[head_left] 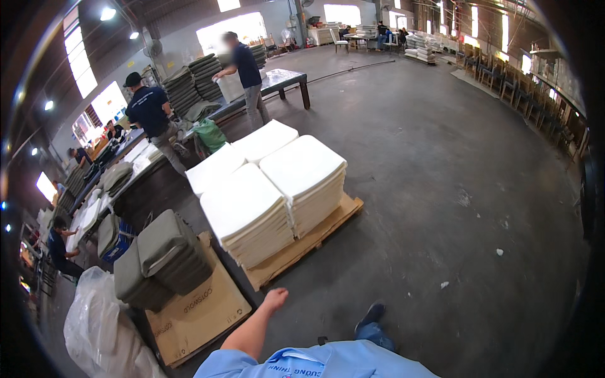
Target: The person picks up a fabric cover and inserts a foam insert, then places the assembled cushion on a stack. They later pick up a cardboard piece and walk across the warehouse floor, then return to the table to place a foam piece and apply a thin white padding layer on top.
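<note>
My left hand (pixel 275 298) hangs in front of me with its fingers curled in, and nothing shows in it. It is nearest to the front corner of a wooden pallet (pixel 309 247), apart from it. Several stacks of white foam cushion pads (pixel 242 198) stand close together on that pallet. To the left of my arm, grey-green cushions (pixel 170 249) are piled on a flat cardboard sheet (pixel 217 309). My right hand is out of the picture.
Clear plastic wrapping (pixel 101 324) lies bunched at lower left. Long work tables (pixel 283 79) run along the left, with people beside them and stacked grey cushions (pixel 205 75) behind. A green sack (pixel 209 134) sits near the tables. Chairs (pixel 510 82) line the far right. Small white scraps (pixel 500 252) dot the floor.
</note>
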Available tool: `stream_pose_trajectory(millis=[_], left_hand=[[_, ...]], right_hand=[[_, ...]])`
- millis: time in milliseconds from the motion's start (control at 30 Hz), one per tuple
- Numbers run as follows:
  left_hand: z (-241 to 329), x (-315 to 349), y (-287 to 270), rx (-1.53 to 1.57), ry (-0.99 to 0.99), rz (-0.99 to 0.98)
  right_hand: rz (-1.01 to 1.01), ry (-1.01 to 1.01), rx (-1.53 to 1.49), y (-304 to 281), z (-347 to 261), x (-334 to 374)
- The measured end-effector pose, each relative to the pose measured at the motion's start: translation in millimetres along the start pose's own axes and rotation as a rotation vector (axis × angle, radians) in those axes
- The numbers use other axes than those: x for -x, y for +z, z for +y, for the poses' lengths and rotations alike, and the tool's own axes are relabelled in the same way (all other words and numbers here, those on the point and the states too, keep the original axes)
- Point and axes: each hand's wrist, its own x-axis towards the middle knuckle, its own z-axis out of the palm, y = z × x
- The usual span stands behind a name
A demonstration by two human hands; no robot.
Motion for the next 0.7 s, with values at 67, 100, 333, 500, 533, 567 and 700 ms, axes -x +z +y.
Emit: stream_pose_trajectory(millis=[67,100,333,500,533,567,700], left_hand=[[79.5,-64.0,-4.2,0.093,0.122,0.054],[114.9,-92.4,-1.5,0.190,0.115,0.053],[230.9,-239.6,3.3,0.620,-0.197,0.179],[272.8,-324.3,-10.3,0.684,-0.260,0.379],[277.5,-342.1,-14.9,0.690,-0.283,0.429],[289.2,-363.4,-17.5,0.733,-0.293,0.429],[288.2,-410.9,-38.8,0.882,-0.466,0.535]], right_hand=[[-0.002,0.037,0.034,-22.9,-49.8,-27.2],[0.018,0.055,0.044,-41.2,-75.7,-40.2],[0.287,-0.036,0.216,-215.8,-350.4,-133.4],[0.424,-0.604,0.387,-270.7,-663.6,-188.8],[0.338,-0.650,0.387,-259.7,-722.6,-202.6],[0.305,-0.695,0.308,-247.6,-773.0,-209.9],[0.016,-0.773,0.386,-104.5,-931.5,-272.9]])
